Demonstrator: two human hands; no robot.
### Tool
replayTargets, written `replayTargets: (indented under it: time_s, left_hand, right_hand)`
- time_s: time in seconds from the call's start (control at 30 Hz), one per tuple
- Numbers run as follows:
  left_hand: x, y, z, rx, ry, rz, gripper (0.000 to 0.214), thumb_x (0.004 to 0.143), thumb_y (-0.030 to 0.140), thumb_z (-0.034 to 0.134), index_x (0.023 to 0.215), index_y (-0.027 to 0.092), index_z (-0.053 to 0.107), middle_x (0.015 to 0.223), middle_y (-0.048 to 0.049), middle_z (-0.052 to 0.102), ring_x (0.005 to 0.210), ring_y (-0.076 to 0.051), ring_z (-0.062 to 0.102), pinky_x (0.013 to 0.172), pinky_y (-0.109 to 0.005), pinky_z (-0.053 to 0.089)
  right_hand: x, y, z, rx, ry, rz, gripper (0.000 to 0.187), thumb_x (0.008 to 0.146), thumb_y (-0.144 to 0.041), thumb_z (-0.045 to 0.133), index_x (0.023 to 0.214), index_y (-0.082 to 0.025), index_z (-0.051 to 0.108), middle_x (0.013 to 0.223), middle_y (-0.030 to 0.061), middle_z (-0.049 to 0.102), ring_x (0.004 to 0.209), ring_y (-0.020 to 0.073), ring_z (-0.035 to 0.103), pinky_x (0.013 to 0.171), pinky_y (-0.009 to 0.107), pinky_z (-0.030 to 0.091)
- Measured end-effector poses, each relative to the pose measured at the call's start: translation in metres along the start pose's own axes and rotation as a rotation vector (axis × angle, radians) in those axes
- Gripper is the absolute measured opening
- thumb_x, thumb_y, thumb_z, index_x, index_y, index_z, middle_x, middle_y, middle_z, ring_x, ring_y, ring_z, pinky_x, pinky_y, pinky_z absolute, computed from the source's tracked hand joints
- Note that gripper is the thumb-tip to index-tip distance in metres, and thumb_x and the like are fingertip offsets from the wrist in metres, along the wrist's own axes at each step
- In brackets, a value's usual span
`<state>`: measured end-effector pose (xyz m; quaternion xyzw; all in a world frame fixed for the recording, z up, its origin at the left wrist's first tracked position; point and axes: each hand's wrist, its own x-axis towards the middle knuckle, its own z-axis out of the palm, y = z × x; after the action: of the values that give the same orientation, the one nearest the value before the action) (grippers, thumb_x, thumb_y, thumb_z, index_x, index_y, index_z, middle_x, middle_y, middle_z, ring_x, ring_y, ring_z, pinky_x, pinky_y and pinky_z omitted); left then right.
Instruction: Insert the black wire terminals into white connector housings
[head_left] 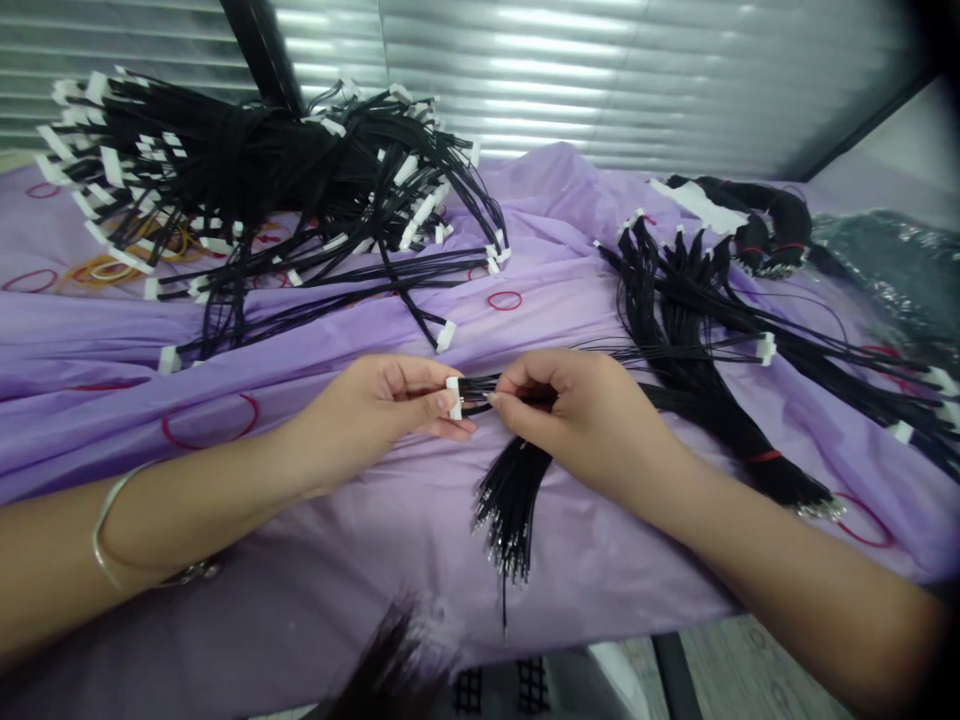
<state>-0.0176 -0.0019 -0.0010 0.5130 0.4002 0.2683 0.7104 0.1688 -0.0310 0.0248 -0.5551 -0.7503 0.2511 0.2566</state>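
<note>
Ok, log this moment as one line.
left hand: holds white connector | right hand: pinches wire near connector | metal-tipped black bundle: lies on purple cloth

Connector [454,400]: finished in white. Wires [517,490]: sheathed in black, tipped in silver. Bundle tie [763,456]: coloured red. Cloth [390,530]: coloured purple. Blinds [562,75]: striped in grey.

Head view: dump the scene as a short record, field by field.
left hand: holds a white plug between thumb and fingers
right hand: pinches a thin wire beside the plug
wire seated in plug: cannot tell
below right hand: loose wire ends, metal tips showing
back left: heap of black cables with white plugs
right: wire bundle with a red band
surface: purple cloth
</note>
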Motion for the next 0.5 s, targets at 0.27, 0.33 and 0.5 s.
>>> replayTargets:
  time_s: [0.27, 0.33, 0.5]
  left_hand:
    - [0.0003, -0.0009, -0.0001, -0.026, 0.009, -0.001, 0.009, 0.077, 0.02, 0.066, 0.084, 0.015, 0.068, 0.077, 0.0, 0.071, 0.073, -0.013, 0.069, 0.073, -0.022, 0.056]
    - [0.0004, -0.0004, 0.0003, -0.019, 0.005, 0.001, 0.01, 0.076, 0.019, 0.066, 0.085, 0.014, 0.068, 0.077, -0.0002, 0.071, 0.073, -0.013, 0.069, 0.073, -0.021, 0.056]
    - [0.0004, 0.0009, 0.0009, 0.011, -0.005, 0.002, 0.01, 0.077, 0.02, 0.065, 0.085, 0.014, 0.068, 0.077, -0.0001, 0.07, 0.073, -0.013, 0.068, 0.072, -0.021, 0.055]
  right_hand:
    - [0.0005, 0.0032, 0.0018, 0.014, -0.022, -0.023, 0.009, 0.073, -0.015, 0.056, 0.067, -0.016, 0.062, 0.056, -0.0054, 0.058, 0.05, 0.0052, 0.047, 0.05, 0.018, 0.033]
    - [0.0007, 0.0045, 0.0032, 0.023, -0.004, -0.039, 0.007, 0.073, -0.016, 0.058, 0.067, -0.016, 0.063, 0.059, -0.0046, 0.059, 0.052, 0.0057, 0.049, 0.051, 0.019, 0.033]
    - [0.0004, 0.0046, 0.0034, 0.041, -0.03, -0.034, 0.01, 0.074, -0.014, 0.056, 0.065, -0.015, 0.061, 0.055, -0.0055, 0.055, 0.049, 0.0047, 0.044, 0.049, 0.018, 0.031]
